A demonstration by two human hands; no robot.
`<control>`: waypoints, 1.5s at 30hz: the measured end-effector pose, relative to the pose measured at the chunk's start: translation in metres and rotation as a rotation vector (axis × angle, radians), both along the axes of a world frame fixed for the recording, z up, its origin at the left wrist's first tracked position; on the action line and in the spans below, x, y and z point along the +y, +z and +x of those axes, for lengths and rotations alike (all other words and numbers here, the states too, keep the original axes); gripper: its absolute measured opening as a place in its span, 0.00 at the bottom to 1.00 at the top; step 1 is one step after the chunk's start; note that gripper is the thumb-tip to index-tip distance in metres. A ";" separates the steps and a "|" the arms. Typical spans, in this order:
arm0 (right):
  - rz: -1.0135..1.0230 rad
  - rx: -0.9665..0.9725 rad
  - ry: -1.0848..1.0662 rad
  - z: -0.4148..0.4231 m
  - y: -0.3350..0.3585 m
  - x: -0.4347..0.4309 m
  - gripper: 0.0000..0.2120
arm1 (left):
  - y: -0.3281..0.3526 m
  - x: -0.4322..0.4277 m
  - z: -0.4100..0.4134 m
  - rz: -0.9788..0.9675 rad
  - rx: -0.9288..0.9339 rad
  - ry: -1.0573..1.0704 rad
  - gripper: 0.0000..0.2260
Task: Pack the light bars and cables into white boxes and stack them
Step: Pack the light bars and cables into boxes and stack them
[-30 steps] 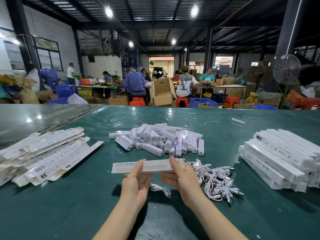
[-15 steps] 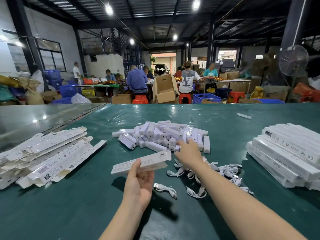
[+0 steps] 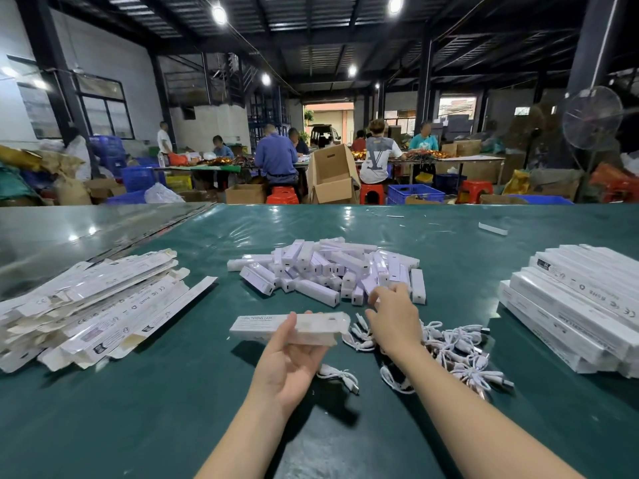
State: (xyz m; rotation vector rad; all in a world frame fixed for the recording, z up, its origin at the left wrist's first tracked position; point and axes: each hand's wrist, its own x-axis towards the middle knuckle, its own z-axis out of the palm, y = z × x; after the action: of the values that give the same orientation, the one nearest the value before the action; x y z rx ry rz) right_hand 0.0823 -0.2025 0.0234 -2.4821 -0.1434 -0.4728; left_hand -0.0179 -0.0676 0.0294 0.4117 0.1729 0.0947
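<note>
Okay, nearest to us the left hand (image 3: 287, 361) is palm-up over the green table (image 3: 173, 426), thumb on top and fingers underneath, clamping a white box (image 3: 262, 326) near its right half. We see the box held roughly level above the tabletop, long axis left to right; its right end is blurred. One loose cable (image 3: 340, 373) lies on the table just right of that hand. The right hand (image 3: 390, 319) is stretched forward over the tangle of white cables (image 3: 460, 354), fingertips at the near edge of the light bars (image 3: 328, 271). The fingers are smeared, so we cannot tell whether they pinch a bar or only touch the pile. The light bars sit in a loose heap mid-table, just beyond both hands. Left of us is a sloppy pile of flat boxes (image 3: 93, 305), not folded up. On our right, packed boxes (image 3: 581, 316) are stacked in neat layers. One stray white piece (image 3: 492, 228) lies alone near the table's far edge. Past the table stand an open cardboard carton (image 3: 332, 178), red stools (image 3: 283, 195) and a blue crate (image 3: 415, 194). Several people sit at worktables there, with a standing fan (image 3: 592, 117) far right.
</note>
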 end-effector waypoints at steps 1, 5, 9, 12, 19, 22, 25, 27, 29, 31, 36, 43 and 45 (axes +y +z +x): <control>0.079 -0.051 -0.005 -0.003 0.001 -0.003 0.06 | 0.000 0.000 0.000 0.011 0.004 0.008 0.06; 0.561 -0.185 0.050 -0.018 0.012 -0.020 0.08 | -0.001 0.002 0.003 0.051 0.041 0.114 0.04; 1.318 0.071 0.254 -0.036 0.017 -0.035 0.08 | -0.004 0.006 0.004 0.097 0.075 0.199 0.02; 1.291 0.321 0.456 -0.045 0.013 -0.042 0.08 | -0.006 0.009 0.005 0.106 0.075 0.210 0.06; 1.211 0.381 0.657 -0.050 0.016 -0.024 0.05 | -0.005 0.008 0.002 0.086 0.036 0.024 0.11; 1.182 0.302 0.618 -0.048 0.015 -0.026 0.05 | -0.003 0.008 -0.002 0.084 0.047 -0.067 0.14; 1.207 0.244 0.620 -0.047 0.015 -0.026 0.06 | -0.004 0.009 -0.001 0.104 0.068 -0.081 0.22; 1.221 0.205 0.652 -0.048 0.017 -0.025 0.09 | -0.004 0.009 -0.001 0.133 0.067 -0.080 0.26; 1.201 0.193 0.698 -0.048 0.018 -0.027 0.13 | -0.002 0.008 -0.002 0.136 0.075 -0.059 0.20; 1.117 0.205 0.742 -0.051 0.020 -0.031 0.15 | -0.001 0.008 -0.001 0.103 0.083 -0.012 0.15; 1.053 0.209 0.785 -0.054 0.024 -0.033 0.16 | -0.001 0.014 0.001 0.133 0.124 0.087 0.11; 0.953 0.199 0.747 -0.059 0.022 -0.023 0.18 | -0.003 0.004 0.000 0.299 0.103 0.001 0.10; 0.960 0.253 0.759 -0.061 0.020 -0.017 0.17 | -0.002 -0.001 0.000 0.301 0.091 -0.014 0.11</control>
State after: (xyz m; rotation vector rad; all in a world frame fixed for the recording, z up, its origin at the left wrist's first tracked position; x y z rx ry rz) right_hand 0.0209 -0.2195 0.0432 -1.3752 -0.5731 0.1074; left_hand -0.0179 -0.0689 0.0273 0.7182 0.2468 0.0888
